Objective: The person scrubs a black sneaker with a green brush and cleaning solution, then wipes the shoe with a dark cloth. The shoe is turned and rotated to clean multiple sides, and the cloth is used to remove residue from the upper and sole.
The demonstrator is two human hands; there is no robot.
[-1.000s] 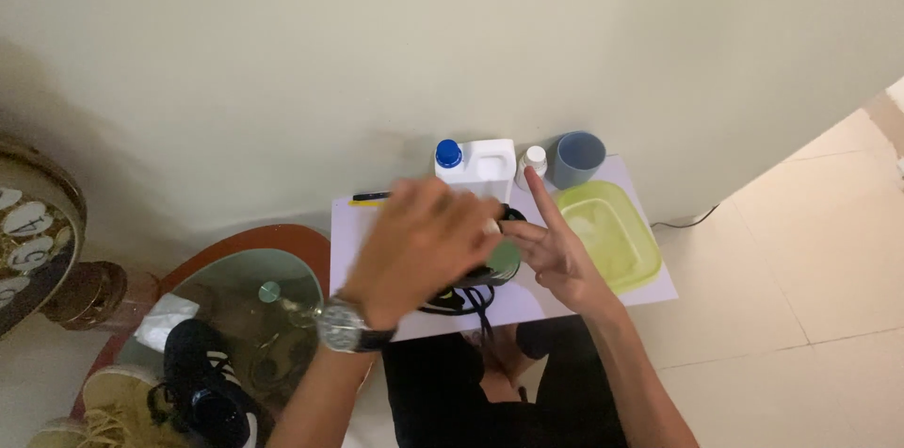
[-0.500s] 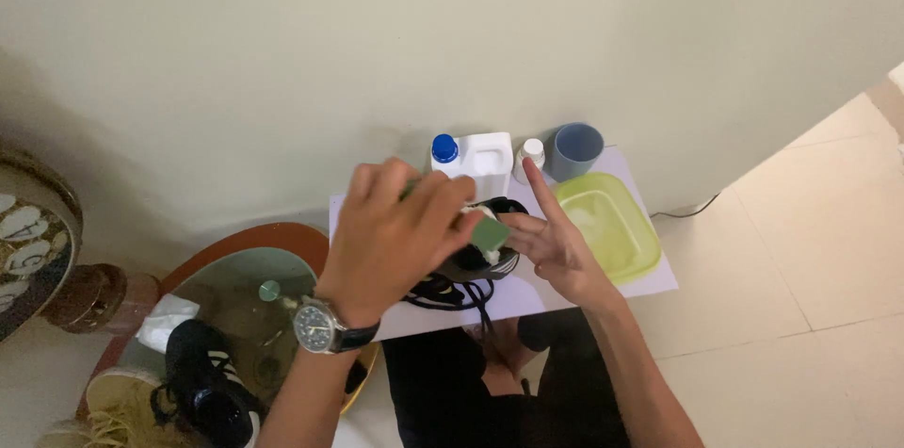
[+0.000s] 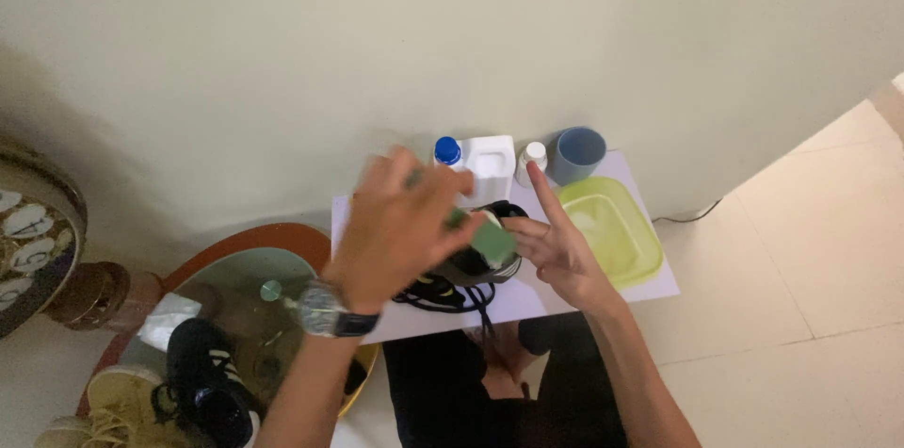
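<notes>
The left hand point(image 3: 405, 227) is closed around a green sponge point(image 3: 493, 242). The sponge sticks out past the fingers point(image 3: 443, 186) and sits right on top of a black shoe point(image 3: 468, 264). The hand looks blurry.

The right hand point(image 3: 557, 245) is at 3 o'clock from the shoe and leans on its side. Its fingers are spread out and loose, with one finger pointing up to 12 o'clock. It grips nothing that I can see.

The shoe is in the middle of a white sheet point(image 3: 650, 283) on the floor. Its black laces point(image 3: 443, 295) spill out toward 6 o'clock.

At 12 o'clock from the shoe, next to the wall, stands a white jug with a blue cap point(image 3: 488, 165). Beside it are a small white bottle point(image 3: 533, 158) and a blue cup point(image 3: 576, 154). A green plastic box point(image 3: 612, 231) lies at 3 o'clock, just past the right hand.

Far off at 8 o'clock there is a round tray point(image 3: 240, 260), with another black shoe point(image 3: 202, 387) and a tan shoe point(image 3: 113, 401) by it.

I think the step in hand is rubbing the shoe with the sponge while the other hand keeps it from sliding. More rubbing would need the right hand to press firmly on the shoe. The sponge would need to stay flat on it and away from the loose laces.
</notes>
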